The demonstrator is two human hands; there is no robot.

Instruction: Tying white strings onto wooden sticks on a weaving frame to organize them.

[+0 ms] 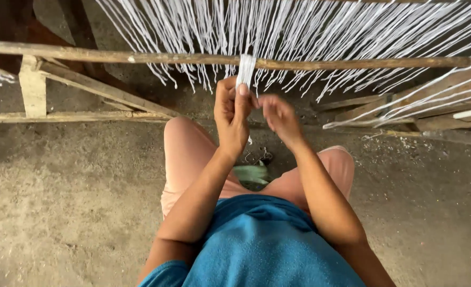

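A small bundle of white threads (245,69) hangs over a long wooden rod (140,57) that runs across the frame. My left hand (232,114) pinches the lower end of this bundle between thumb and fingers, just below the rod. My right hand (279,118) is beside it to the right, fingers curled together close to the same thread ends; whether it grips a thread is unclear. Many more white warp threads (310,32) fan out above and behind the rod.
A wooden frame (33,87) of beams stands at the left and more beams (448,125) lie at the right. My knees in pink cloth (185,154) rest on a rough earthen floor (71,202). A green object (252,174) lies between the legs.
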